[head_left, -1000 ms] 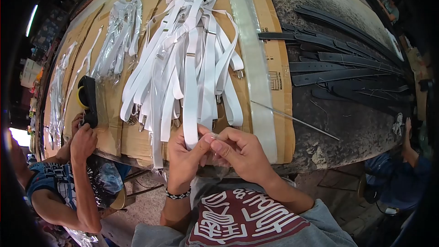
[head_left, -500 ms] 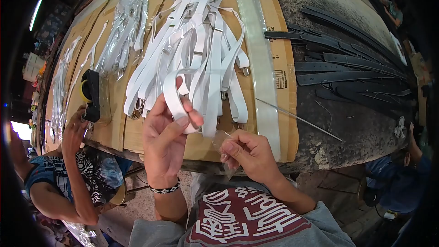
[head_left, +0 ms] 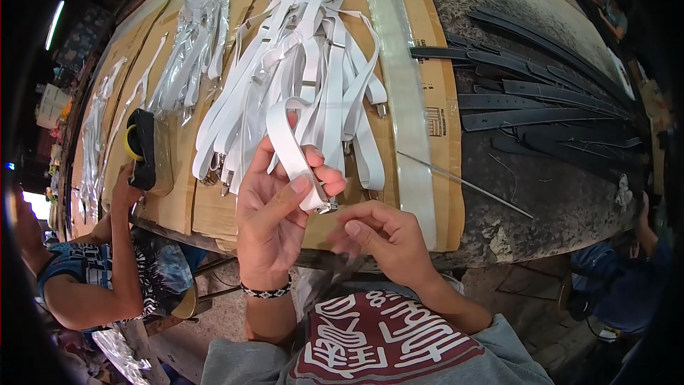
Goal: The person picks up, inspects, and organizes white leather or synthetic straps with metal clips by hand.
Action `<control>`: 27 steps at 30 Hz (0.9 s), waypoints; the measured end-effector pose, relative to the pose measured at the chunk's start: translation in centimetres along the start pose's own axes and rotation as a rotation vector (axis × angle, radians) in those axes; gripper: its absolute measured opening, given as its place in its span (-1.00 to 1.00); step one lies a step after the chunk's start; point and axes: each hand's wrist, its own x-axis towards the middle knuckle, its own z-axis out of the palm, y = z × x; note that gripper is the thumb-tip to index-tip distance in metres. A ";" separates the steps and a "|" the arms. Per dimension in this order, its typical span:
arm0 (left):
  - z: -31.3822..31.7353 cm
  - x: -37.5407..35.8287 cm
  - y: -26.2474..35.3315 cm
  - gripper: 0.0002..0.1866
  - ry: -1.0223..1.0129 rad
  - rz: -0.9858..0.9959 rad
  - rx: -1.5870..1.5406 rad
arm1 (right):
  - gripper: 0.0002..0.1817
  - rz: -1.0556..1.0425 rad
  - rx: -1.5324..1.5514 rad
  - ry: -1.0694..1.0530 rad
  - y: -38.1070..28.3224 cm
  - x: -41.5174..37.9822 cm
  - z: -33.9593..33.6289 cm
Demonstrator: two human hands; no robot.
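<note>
My left hand [head_left: 274, 224], with a patterned bracelet at the wrist, is closed on a white elastic suspender strap [head_left: 288, 144]. A metal clip [head_left: 327, 207] at the strap's end sticks out past my fingertips. To the right of the clip and apart from it is my right hand [head_left: 392, 242], its fingers loosely bent and parted, the lower ones blurred. A smeared, greyish see-through piece, perhaps plastic film [head_left: 331, 271], shows below those fingers. Behind both hands lies a large bundle of white suspenders [head_left: 313, 64] with metal clips.
Cardboard [head_left: 445, 171] covers part of the table. A long clear plastic sleeve [head_left: 406, 100], a thin metal rod [head_left: 467, 185] and black leather straps [head_left: 548, 110] lie to the right. At left are bagged suspenders [head_left: 192, 57] and a co-worker's hand [head_left: 127, 189] at a tape dispenser [head_left: 142, 150].
My left hand has moved right and slightly down with the strap, and the clip has come into view. My right fingers have loosened from the clear plastic piece, which is now lower and blurred.
</note>
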 end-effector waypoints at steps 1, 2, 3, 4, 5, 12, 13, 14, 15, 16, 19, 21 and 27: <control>0.0 0.0 -0.1 -0.27 -0.002 -0.001 0.000 | -0.72 -0.016 0.012 -0.001 0.1 0.1 0.0; 0.0 0.0 -0.3 -0.27 -0.004 -0.001 0.000 | -0.72 -0.032 0.023 -0.001 0.2 0.1 0.1; 0.0 0.0 -0.4 -0.27 -0.007 -0.001 0.005 | -0.73 -0.039 0.023 -0.003 0.2 0.2 0.0; 0.0 0.1 -0.5 -0.27 -0.010 -0.002 0.009 | -0.73 -0.046 0.023 -0.006 0.1 0.2 0.0; 0.0 0.1 -0.6 -0.27 -0.012 -0.002 0.014 | -0.73 -0.053 0.023 -0.009 0.1 0.2 0.0; 0.5 0.1 -1.1 -0.28 -0.036 -0.014 0.002 | -0.74 -0.040 -0.010 -0.004 -0.1 0.0 0.0; 0.5 0.2 -1.2 -0.28 -0.043 -0.017 0.000 | -0.74 -0.044 -0.020 -0.003 -0.1 0.0 0.1; 0.6 0.2 -1.3 -0.29 -0.049 -0.021 -0.002 | -0.75 -0.048 -0.030 -0.002 -0.1 0.0 0.1; 0.6 0.2 -1.4 -0.29 -0.046 -0.026 -0.003 | -0.75 -0.043 -0.036 0.005 -0.2 -0.1 0.3; 0.7 0.3 -1.6 -0.29 -0.044 -0.030 -0.004 | -0.76 -0.039 -0.043 0.011 -0.4 -0.1 0.4; 0.9 0.4 -1.9 -0.29 -0.051 -0.037 -0.004 | -0.78 -0.054 -0.028 0.035 -0.1 -0.1 0.7; 1.0 0.4 -2.0 -0.30 -0.048 -0.038 0.004 | -0.79 -0.075 -0.044 0.044 0.1 -0.1 0.7; 0.7 0.5 -2.0 -0.31 -0.023 -0.043 0.054 | -0.80 -0.146 -0.155 0.057 -0.1 -0.1 0.6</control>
